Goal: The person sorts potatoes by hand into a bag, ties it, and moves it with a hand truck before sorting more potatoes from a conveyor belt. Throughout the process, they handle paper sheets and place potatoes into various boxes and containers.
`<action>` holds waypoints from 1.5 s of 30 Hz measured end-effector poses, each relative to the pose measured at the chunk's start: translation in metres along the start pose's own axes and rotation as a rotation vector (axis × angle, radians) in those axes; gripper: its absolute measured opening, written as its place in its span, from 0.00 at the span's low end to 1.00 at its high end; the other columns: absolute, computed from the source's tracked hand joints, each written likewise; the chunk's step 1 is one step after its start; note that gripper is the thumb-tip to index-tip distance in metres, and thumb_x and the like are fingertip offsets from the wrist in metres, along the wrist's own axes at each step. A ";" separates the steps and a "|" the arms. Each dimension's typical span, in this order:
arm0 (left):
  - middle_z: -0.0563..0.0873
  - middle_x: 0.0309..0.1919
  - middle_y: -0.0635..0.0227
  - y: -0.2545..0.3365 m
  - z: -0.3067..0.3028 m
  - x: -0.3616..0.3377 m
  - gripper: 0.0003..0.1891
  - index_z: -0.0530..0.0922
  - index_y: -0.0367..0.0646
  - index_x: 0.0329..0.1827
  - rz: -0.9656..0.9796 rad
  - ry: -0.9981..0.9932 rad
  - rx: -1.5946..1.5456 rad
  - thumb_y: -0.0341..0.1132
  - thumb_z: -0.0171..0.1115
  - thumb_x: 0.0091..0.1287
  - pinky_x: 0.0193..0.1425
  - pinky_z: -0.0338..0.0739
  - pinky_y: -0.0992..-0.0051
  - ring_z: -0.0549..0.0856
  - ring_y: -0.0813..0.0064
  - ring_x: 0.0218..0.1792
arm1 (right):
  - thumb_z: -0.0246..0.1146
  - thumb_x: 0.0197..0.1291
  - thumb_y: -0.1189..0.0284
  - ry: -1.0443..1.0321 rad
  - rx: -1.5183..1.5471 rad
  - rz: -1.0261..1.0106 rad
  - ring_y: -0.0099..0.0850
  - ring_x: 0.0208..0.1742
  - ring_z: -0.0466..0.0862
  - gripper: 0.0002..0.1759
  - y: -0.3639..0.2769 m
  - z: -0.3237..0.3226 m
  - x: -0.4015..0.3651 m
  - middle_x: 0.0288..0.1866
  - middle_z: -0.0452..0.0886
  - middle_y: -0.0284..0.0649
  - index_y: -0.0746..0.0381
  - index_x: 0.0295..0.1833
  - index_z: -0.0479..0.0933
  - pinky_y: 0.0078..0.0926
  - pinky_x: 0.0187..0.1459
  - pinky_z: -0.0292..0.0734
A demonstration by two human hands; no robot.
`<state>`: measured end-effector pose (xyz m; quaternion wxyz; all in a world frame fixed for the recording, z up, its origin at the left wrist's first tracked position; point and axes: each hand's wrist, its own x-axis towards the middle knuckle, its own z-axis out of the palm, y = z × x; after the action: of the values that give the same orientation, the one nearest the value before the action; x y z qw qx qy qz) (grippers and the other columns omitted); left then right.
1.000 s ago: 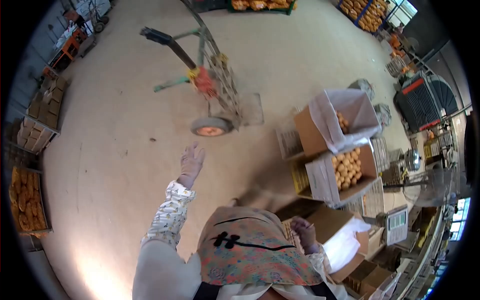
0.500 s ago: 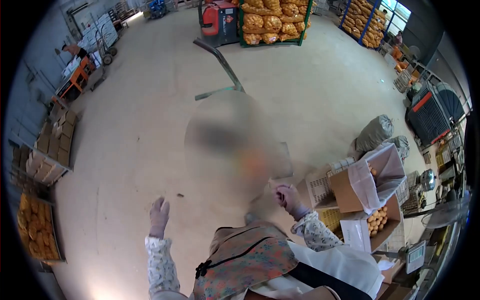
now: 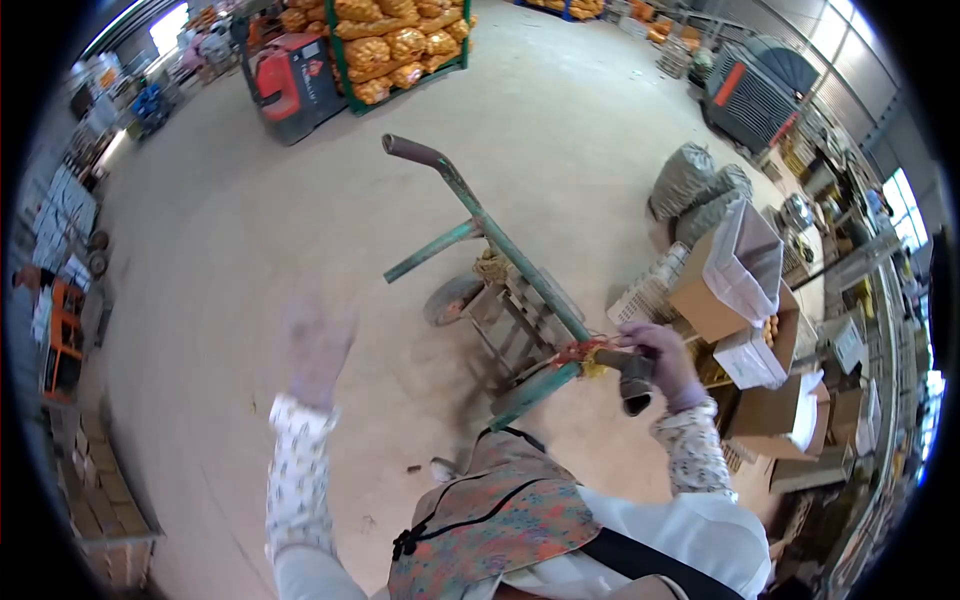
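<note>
A hand truck (image 3: pixel 535 275) with a worn green metal frame and wheels stands tilted in front of me. Its near grip, a dark tube end, lies in my right hand (image 3: pixel 670 362), whose gloved fingers are wrapped round it. Red and yellow cord is tied on the frame beside that hand. The hand truck's far handle (image 3: pixel 415 150) points away to the upper left, with nobody holding it. My left hand (image 3: pixel 318 350), gloved too, is raised over the floor left of the hand truck. Motion blurs it, but the fingers look spread, with nothing in them.
Right of the hand truck stand cardboard boxes (image 3: pixel 705 290) with white liners, a white crate (image 3: pixel 650 290) and stuffed grey sacks (image 3: pixel 685 185). Farther off are a red pallet truck (image 3: pixel 290 85) and a rack of orange net sacks (image 3: pixel 400 45). Cartons (image 3: pixel 100 490) sit lower left.
My view has swung to the right. The hand truck now shows clearly where a blur covered it before. My right hand has moved right and now grips its handle; my left hand has risen and its fingers spread.
</note>
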<state>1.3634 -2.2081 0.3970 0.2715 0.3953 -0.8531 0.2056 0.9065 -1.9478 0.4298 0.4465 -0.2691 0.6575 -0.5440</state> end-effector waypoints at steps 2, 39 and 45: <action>0.70 0.72 0.55 0.021 -0.009 0.120 0.32 0.72 0.47 0.70 -0.036 0.109 -0.386 0.49 0.66 0.64 0.76 0.57 0.55 0.67 0.53 0.72 | 0.53 0.68 0.69 -0.096 -0.308 -0.302 0.16 0.29 0.77 0.19 -0.034 0.001 -0.031 0.41 0.87 0.41 0.71 0.53 0.81 0.10 0.22 0.60; 0.89 0.37 0.57 -0.081 0.292 0.387 0.24 0.77 0.56 0.64 0.982 -0.580 -0.529 0.50 0.66 0.66 0.45 0.81 0.58 0.89 0.54 0.36 | 0.66 0.45 0.74 0.991 -0.493 -0.239 0.44 0.29 0.80 0.08 -0.012 0.491 -0.027 0.25 0.78 0.43 0.61 0.21 0.72 0.41 0.37 0.76; 0.84 0.57 0.59 0.002 0.301 0.381 0.25 0.75 0.55 0.68 0.964 -0.090 -0.452 0.51 0.61 0.70 0.67 0.69 0.57 0.80 0.56 0.60 | 0.64 0.48 0.73 1.117 -0.666 -0.172 0.44 0.34 0.81 0.03 -0.015 0.492 0.048 0.29 0.79 0.42 0.59 0.26 0.77 0.40 0.38 0.77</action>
<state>1.0655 -2.5915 0.4034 0.1876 -0.1014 -0.9717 0.1012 1.3156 -2.2256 0.4256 -0.1145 -0.1213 0.8999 -0.4030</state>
